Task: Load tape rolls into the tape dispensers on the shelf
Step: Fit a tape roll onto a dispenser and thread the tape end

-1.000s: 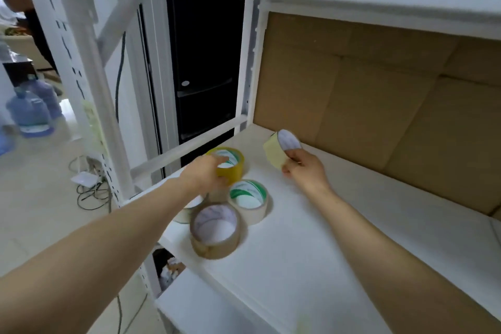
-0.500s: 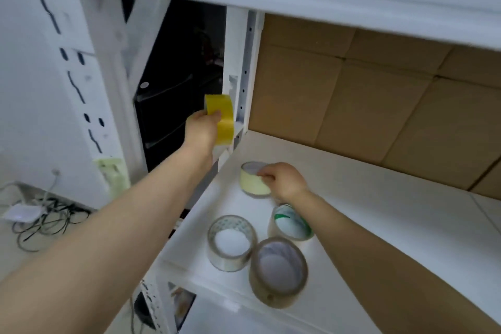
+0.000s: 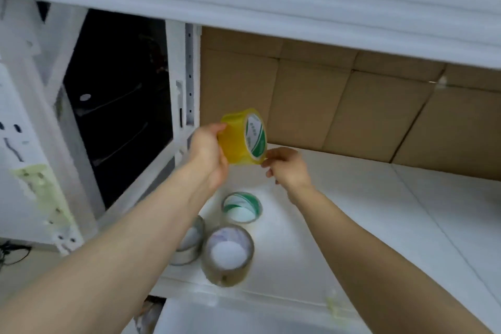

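tape rolls front-left, shelf open rightward

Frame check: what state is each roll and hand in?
Yellow roll: held above the shelf, tipped on edge.
Left hand: grips yellow roll.
Right hand: fingertips at its lower rim, pinch unclear.
Green-striped roll: flat on shelf.
Brown roll: flat, near front edge.
Clear roll: flat, partly behind forearm.

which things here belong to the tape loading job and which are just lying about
Job: yellow tape roll in the left hand, right hand at its edge; green-cored roll, brown roll, clear roll on the shelf.
Lying about: cardboard panels, floor cables. No dispenser in view.
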Motion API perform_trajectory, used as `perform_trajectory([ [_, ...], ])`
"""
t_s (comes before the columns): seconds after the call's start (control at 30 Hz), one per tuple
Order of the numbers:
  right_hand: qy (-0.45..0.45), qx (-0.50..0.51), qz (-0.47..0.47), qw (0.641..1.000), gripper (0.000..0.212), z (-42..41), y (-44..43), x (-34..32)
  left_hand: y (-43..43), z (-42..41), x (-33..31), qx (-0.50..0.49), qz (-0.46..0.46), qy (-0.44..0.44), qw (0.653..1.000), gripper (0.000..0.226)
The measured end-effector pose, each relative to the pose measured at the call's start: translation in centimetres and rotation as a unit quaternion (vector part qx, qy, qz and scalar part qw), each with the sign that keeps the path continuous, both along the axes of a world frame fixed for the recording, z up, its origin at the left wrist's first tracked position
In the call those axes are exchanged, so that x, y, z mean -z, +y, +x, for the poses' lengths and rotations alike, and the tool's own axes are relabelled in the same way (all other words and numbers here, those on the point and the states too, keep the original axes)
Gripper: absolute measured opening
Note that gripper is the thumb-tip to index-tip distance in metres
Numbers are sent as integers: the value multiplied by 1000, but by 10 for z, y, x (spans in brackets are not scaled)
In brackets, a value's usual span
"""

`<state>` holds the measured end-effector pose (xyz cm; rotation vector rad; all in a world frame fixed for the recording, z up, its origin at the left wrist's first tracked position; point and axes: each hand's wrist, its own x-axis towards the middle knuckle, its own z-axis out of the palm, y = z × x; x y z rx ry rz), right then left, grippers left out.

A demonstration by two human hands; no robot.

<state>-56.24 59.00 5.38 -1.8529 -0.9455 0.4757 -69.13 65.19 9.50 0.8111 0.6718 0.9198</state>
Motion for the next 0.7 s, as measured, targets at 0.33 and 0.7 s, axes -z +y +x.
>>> perform_trajectory([
  [0.33, 184, 182, 140, 956, 34, 155, -305, -10, -247, 200, -3, 296, -19, 8, 955, 27],
  [0.7, 160, 348, 163, 909, 15, 253, -582, 5, -503, 358, 14, 464, 145, 122, 866, 18],
])
